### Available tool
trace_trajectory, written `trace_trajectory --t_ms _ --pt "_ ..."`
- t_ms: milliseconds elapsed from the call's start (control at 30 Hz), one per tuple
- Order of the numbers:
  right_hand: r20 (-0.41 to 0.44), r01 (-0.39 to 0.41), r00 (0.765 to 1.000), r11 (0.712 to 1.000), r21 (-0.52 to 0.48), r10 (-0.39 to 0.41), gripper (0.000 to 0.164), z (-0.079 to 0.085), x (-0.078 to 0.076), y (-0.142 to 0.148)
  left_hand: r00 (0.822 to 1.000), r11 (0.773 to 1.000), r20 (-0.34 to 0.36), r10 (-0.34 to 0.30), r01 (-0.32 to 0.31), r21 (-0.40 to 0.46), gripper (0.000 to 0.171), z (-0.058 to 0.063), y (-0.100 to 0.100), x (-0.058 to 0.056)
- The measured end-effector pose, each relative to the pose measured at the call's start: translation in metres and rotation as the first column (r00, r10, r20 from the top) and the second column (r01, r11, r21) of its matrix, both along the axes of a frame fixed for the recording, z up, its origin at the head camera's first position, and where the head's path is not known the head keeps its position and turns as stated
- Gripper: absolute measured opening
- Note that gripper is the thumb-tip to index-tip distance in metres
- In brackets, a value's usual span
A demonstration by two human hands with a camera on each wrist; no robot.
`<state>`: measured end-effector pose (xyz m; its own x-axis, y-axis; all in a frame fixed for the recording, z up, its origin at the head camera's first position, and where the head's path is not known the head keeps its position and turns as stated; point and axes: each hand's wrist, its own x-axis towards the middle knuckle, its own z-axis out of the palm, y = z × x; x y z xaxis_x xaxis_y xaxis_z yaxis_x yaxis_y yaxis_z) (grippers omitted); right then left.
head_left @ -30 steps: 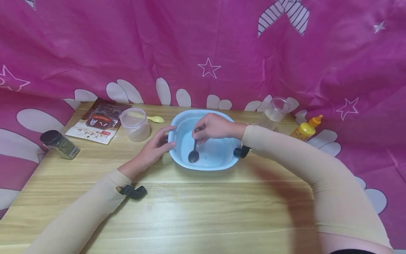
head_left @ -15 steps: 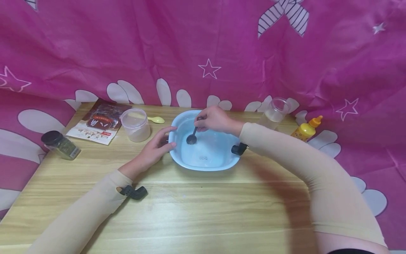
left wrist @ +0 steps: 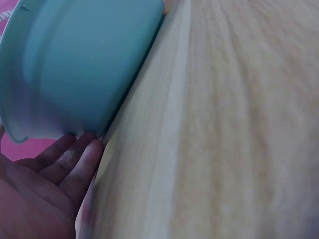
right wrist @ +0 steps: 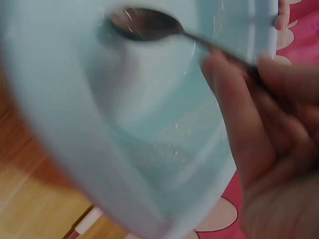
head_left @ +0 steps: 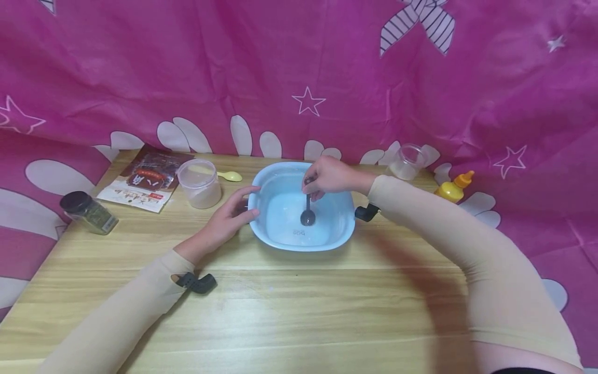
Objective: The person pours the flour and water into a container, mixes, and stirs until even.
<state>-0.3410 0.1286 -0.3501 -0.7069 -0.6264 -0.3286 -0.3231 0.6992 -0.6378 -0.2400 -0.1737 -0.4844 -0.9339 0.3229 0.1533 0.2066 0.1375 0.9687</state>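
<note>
Right hand (head_left: 327, 176) has its thumb and fingers closed narrowly on the handle of a dark spoon (head_left: 307, 217), holding it tilted so that the bowl hangs below the fingers, inside a light-blue basin (head_left: 275, 223). Whether the spoon's bowl touches the basin's floor, I cannot tell; from the right wrist it is blurred, and small clear droplets or bubbles show on the inner wall below that hand.

Left hand (head_left: 229, 215) is spread fairly wide at the basin's left side, thumb and forefinger at the rim, the other fingers reaching low along the outer wall, their tips by the base where it meets the table (head_left: 280, 311).

Just beyond the left hand stands a clear tub (head_left: 200, 189) of pale contents, with a yellow spoon (head_left: 230, 176) beside it. Farther to that hand's left lie a brown and white packet (head_left: 140, 187) and a tilted, dark-lidded jar (head_left: 89, 213) with greenish contents.

To the right of the right hand, past its wrist, are a clear container (head_left: 406, 162), partly hidden by the sleeve (head_left: 434, 223), and a yellow bottle (head_left: 450, 191) with an orange tip.
</note>
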Motion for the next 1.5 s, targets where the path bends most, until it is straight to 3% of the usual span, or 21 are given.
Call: trace_trajectory --t_ms 167,267,400,500,600,700,833,1033,1133,1300,1367,1500 --pt "0.164 -0.079 0.983 0.995 -0.054 0.086 0.021 -0.002 0.006 0.001 1.000 1.000 0.007 0.001 -0.001 0.012 0.060 0.002 -0.002 0.001" --pt "0.168 -0.067 0.982 0.993 -0.096 0.082 0.023 -0.004 0.007 -0.004 1.000 1.000 0.009 0.005 -0.005 0.014 0.060 0.001 -0.003 0.000" --pt "0.058 0.054 0.997 0.992 -0.110 -0.048 0.021 -0.007 -0.002 -0.007 1.000 1.000 0.010 0.003 -0.003 0.011 0.061 0.000 -0.003 0.000" --pt "-0.046 0.158 0.985 0.981 -0.113 -0.164 0.017 -0.007 -0.009 -0.005 1.000 1.000 0.011 0.003 -0.003 0.006 0.060 0.000 -0.003 0.000" --pt "-0.070 0.231 0.967 0.962 -0.144 -0.243 0.014 -0.007 -0.011 -0.003 1.000 1.000 0.007 0.000 0.000 -0.002 0.060 0.001 -0.003 -0.001" --pt "-0.039 0.263 0.961 0.947 -0.186 -0.275 0.013 -0.008 -0.010 -0.006 1.000 1.000 0.007 -0.004 0.004 0.002 0.061 0.001 -0.002 0.000" --pt "0.021 0.247 0.968 0.944 -0.220 -0.248 0.017 -0.011 -0.005 -0.015 1.000 1.000 0.009 -0.005 0.005 0.013 0.060 0.001 -0.002 0.000" --pt "0.092 0.147 0.987 0.971 -0.189 -0.131 0.023 -0.011 0.000 -0.022 1.000 1.000 0.000 -0.008 0.008 0.015 0.060 0.000 -0.001 0.000" --pt "0.031 0.140 0.990 0.978 -0.155 -0.136 0.018 -0.009 0.000 -0.021 1.000 1.000 0.003 -0.009 0.009 0.008 0.061 0.000 -0.001 -0.001" --pt "-0.104 0.188 0.974 0.973 -0.136 -0.203 0.014 -0.009 -0.002 -0.021 1.000 1.000 0.015 -0.011 0.011 0.005 0.061 0.001 0.000 0.000" --pt "-0.096 0.175 0.977 0.973 -0.149 -0.191 0.016 -0.010 -0.001 -0.023 1.000 1.000 0.017 -0.012 0.012 0.008 0.061 0.001 0.000 0.000" --pt "0.010 0.108 0.994 0.981 -0.164 -0.108 0.022 -0.012 0.001 -0.025 1.000 1.000 0.016 -0.012 0.012 0.003 0.061 0.001 0.000 0.001"
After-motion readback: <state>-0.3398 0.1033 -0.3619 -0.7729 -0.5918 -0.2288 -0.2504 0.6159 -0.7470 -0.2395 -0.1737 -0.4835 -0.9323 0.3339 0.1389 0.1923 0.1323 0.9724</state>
